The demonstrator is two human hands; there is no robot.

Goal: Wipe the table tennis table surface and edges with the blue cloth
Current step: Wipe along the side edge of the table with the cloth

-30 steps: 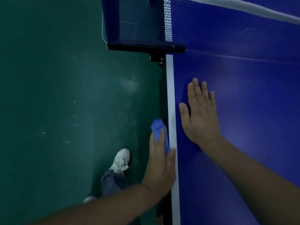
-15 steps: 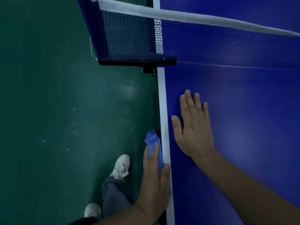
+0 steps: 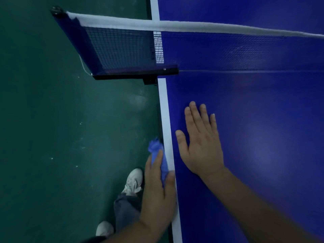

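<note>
The blue table tennis table [image 3: 254,137] fills the right side, with a white stripe [image 3: 165,120] along its left edge. My left hand [image 3: 157,190] grips the bunched blue cloth [image 3: 157,155] against the side of that edge, thumb on top of the white stripe and fingers down the side. The cloth's frayed end sticks out ahead of my fingers. My right hand [image 3: 199,142] lies flat, palm down, on the blue surface just right of the stripe, fingers straight and pointing toward the net.
The net [image 3: 192,50] with its white top band crosses the table ahead; its black clamp and post [image 3: 135,72] jut out left over the green floor [image 3: 61,137]. My white shoes [image 3: 133,181] and grey trouser leg stand beside the table edge.
The view has tilted up, showing more of the net. My left hand and cloth have slid a little along the edge; my right hand stays flat on the surface.
</note>
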